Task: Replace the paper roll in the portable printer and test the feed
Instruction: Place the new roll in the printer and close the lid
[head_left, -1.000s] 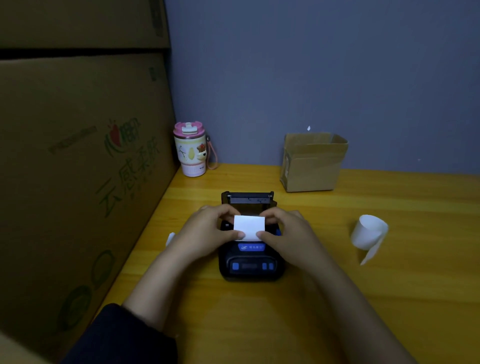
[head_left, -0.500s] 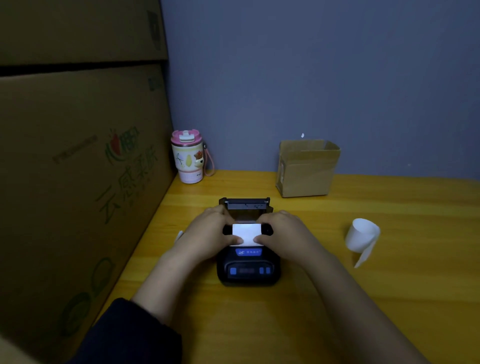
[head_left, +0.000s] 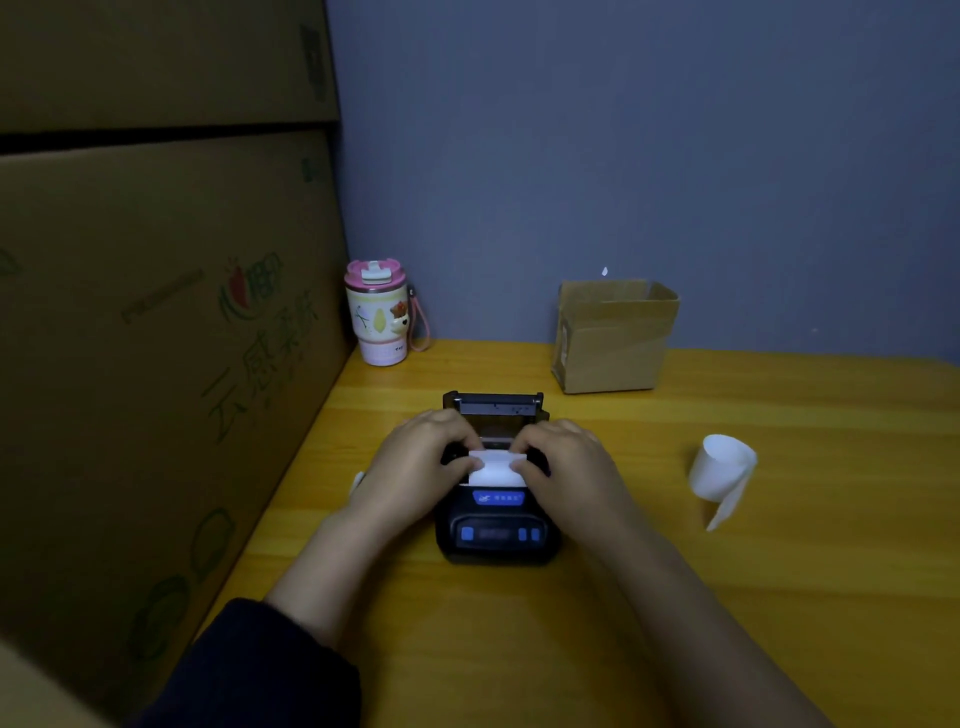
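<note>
A small black portable printer (head_left: 496, 530) with blue buttons sits on the yellow wooden table (head_left: 779, 571), its lid (head_left: 493, 402) standing open at the back. A white paper roll (head_left: 496, 467) lies in the printer's bay. My left hand (head_left: 418, 467) grips the roll's left end and my right hand (head_left: 569, 467) its right end, thumbs pressed on the paper's front edge. The bay beneath the roll is hidden by my fingers. Another loose white paper roll (head_left: 722, 467) lies on the table to the right, its tail trailing down.
Large cardboard boxes (head_left: 156, 338) wall off the left side. A pink-lidded cup (head_left: 379, 314) stands at the back left corner. A small open cardboard box (head_left: 613, 338) stands behind the printer against the grey wall. A white scrap (head_left: 357, 480) peeks out by my left wrist.
Both hands have pushed the white roll lower into the printer bay; the paper's visible face has shrunk from a raised square to a low strip. The camera view has shifted slightly.
</note>
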